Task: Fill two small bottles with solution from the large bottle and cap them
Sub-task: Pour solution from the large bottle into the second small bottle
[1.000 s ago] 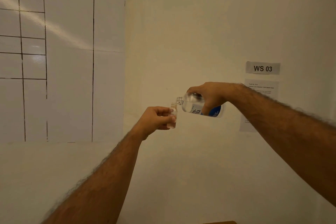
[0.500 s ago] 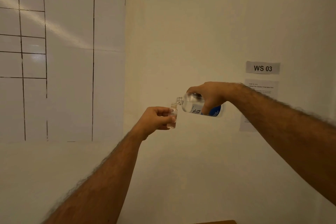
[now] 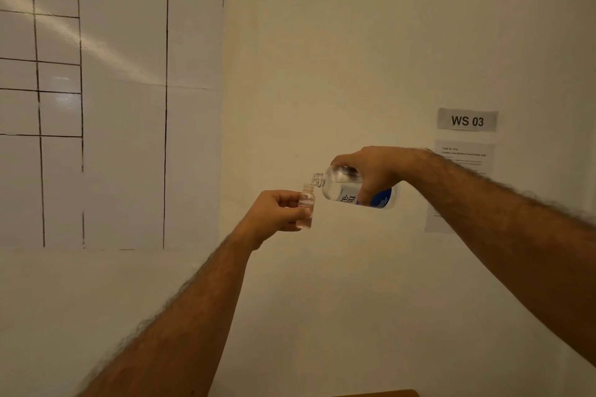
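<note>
The left hand (image 3: 274, 213) has its grip wrapped around a small bottle (image 3: 305, 208) and holds it straight up in the air, in front of a pale wall. The right hand (image 3: 371, 171) has its grip wrapped around the large bottle (image 3: 354, 192), which is tipped over on its side so its open neck sits just above the small bottle's open mouth. The two mouths are very close, maybe touching; it is too small to tell. This looks like the pouring step for one small bottle. Some clear liquid seems to sit low in the small bottle, so it is likely only partly full. No stream can be seen. The other small bottle and the caps are not in view, so how much of the job is done cannot be told. Next, the pour should go slowly, with the mouths kept lined up, and the large bottle should tip back before the small one spills over. A sign (image 3: 467, 120) on the wall reads WS 03.
</note>
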Available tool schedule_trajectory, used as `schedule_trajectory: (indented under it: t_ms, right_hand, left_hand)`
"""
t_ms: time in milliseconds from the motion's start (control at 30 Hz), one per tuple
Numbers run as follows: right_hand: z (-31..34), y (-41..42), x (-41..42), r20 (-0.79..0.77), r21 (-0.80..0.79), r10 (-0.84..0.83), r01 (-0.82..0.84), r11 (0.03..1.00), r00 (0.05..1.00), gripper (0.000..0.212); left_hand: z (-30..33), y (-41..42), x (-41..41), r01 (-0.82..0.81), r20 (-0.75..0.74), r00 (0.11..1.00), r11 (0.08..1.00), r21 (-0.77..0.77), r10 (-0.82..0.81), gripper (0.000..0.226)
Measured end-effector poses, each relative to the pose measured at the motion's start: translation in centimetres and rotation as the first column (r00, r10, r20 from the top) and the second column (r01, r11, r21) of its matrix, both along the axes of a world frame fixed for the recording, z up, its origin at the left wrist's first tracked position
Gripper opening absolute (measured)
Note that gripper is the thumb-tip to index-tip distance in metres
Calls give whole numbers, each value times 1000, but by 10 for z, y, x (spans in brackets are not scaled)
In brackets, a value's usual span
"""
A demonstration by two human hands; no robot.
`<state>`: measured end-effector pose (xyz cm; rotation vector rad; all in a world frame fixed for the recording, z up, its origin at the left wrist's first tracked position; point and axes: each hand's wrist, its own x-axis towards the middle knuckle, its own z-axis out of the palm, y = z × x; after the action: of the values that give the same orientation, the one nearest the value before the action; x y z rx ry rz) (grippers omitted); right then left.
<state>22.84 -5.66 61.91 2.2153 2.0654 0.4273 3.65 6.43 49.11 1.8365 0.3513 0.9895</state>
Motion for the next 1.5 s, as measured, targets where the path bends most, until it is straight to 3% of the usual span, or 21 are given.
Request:
schedule_trajectory:
  t_ms: [600, 1000, 1267, 1500]
  right_hand:
    - [-2, -1, 0, -25, 7, 12, -12, 1000, 1000, 78]
    - [-40, 4, 7, -323, 113, 127, -95, 989, 938, 74]
    - [-87, 11, 8, -592, 210, 205, -96, 973, 780, 76]
    - [-148, 19, 6, -796, 282, 248, -24, 959, 552, 72]
  left_hand:
    - [-2, 1, 0, 20, 13, 1000, 1000, -6, -20, 36]
    - [-2, 1, -3, 25, 82, 996, 999, -36, -22, 28]
    - [-14, 1, -6, -14, 64, 998, 999, -31, 16, 31]
    - [-48, 0, -9, -70, 12, 997, 996, -55, 71, 35]
